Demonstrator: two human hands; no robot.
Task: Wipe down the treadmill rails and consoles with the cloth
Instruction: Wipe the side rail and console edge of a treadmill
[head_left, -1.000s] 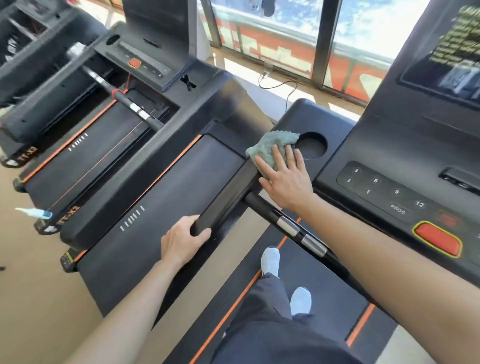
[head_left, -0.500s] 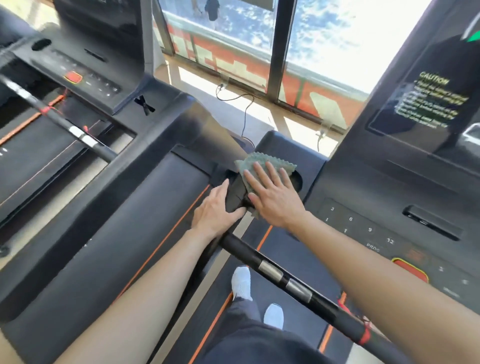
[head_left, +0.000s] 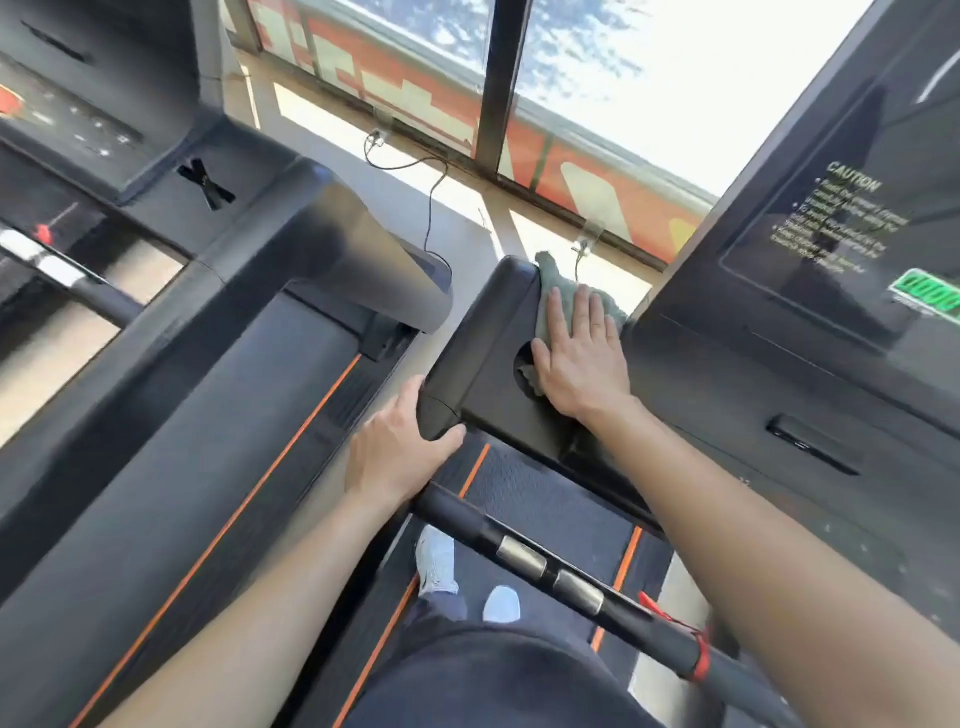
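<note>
Pressing cloth (head_left: 551, 283) flat on console (head_left: 480, 343) wing, right hand (head_left: 579, 358) palm down, fingers straight, slightly spread, pointing away toward window (head_left: 623, 78). Cloth under hand, bunched past fingertips at wing's far corner, scrap showing in cup hole (head_left: 523, 364) by thumb; long axis near-to-far, along fingers. Left hand (head_left: 395, 441) grips wing's near corner, thumb on near edge, fingers curled round left side

text | console screen (head_left: 852, 244) | "caution" heading | smaller lines below unreadable
</note>
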